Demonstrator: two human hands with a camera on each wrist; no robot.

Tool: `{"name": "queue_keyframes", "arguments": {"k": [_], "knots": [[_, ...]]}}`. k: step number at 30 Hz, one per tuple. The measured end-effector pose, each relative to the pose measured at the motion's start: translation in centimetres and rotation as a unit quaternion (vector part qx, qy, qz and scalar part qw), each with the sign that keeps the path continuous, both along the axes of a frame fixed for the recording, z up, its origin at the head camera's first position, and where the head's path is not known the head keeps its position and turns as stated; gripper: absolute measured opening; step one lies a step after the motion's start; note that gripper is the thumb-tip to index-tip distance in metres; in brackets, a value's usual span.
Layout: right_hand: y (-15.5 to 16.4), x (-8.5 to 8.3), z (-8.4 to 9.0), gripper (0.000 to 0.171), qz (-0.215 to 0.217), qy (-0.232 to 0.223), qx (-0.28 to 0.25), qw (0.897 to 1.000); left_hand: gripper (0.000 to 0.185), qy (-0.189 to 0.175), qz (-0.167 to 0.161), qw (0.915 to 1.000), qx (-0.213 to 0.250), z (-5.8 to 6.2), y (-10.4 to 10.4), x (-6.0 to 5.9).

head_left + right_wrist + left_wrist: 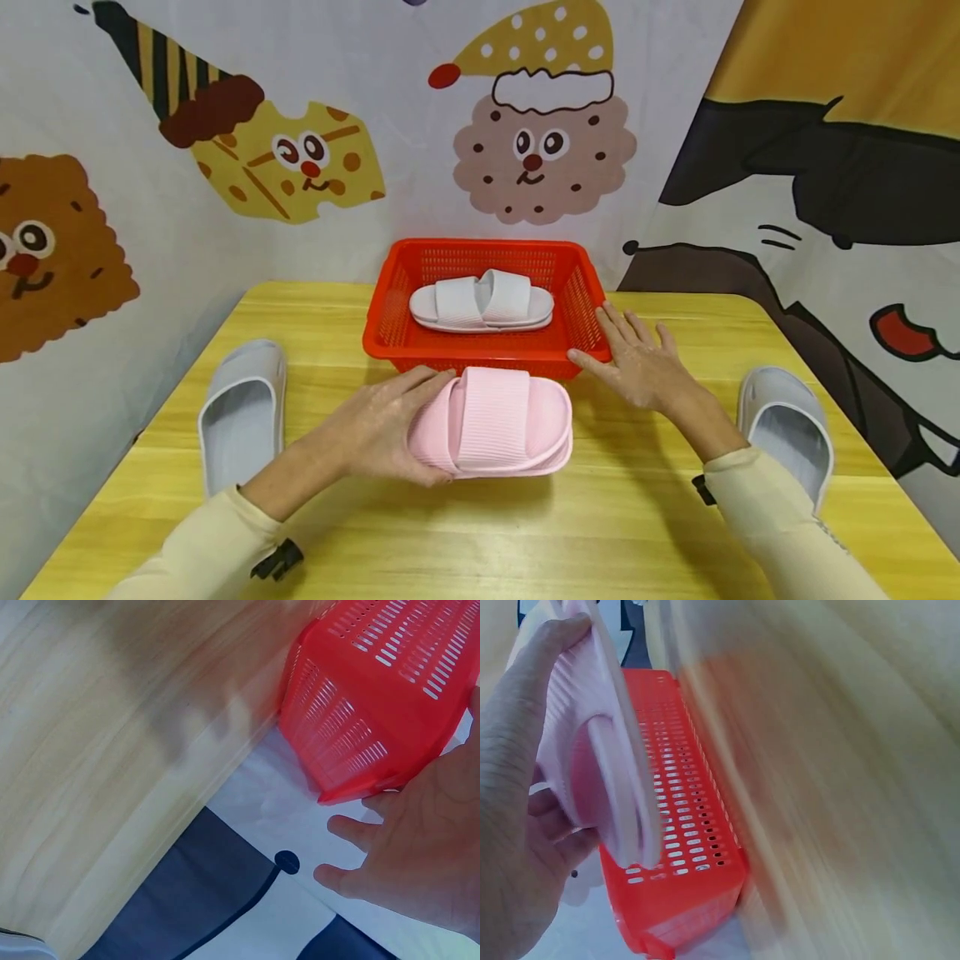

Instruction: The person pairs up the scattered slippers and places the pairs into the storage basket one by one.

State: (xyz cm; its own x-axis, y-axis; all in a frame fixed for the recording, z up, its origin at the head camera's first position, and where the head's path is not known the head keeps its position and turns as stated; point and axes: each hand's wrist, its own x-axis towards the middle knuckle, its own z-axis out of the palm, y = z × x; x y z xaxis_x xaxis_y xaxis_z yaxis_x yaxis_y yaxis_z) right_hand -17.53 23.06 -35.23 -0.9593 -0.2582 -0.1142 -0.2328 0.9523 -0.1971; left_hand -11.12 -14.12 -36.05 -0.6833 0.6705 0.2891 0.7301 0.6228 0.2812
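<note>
My left hand point(382, 433) grips a pair of pink slippers point(495, 423) stacked together, held just above the yellow table point(480, 533) in front of a red basket point(390, 333). In the left wrist view the pink slippers point(604, 772) sit between thumb and fingers beside the red basket point(682, 825). A white pair of slippers point(482, 302) lies inside the basket. My right hand point(641, 358) hovers flat with fingers spread beside the basket's right front corner, holding nothing; its fingers point(360, 855) show near the basket point(375, 705).
A grey slipper point(243, 412) lies at the table's left side and another grey slipper point(789, 429) at the right edge. Cartoon-printed cloth point(300, 158) hangs behind and around the table.
</note>
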Motion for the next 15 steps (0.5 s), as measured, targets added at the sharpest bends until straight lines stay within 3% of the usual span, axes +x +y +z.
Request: {"name": "queue_keyframes", "arguments": {"k": [7, 15], "knots": [[0.0, 0.3, 0.2, 0.099, -0.001, -0.001, -0.010, 1.000, 0.109, 0.064, -0.025, 0.9966, 0.045, 1.6, 0.1, -1.3], [0.1, 0.3, -0.1, 0.096, 0.007, 0.011, -0.015, 1.000, 0.107, 0.075, -0.019, 0.9958, 0.050, 2.6, 0.1, -2.2]]}}
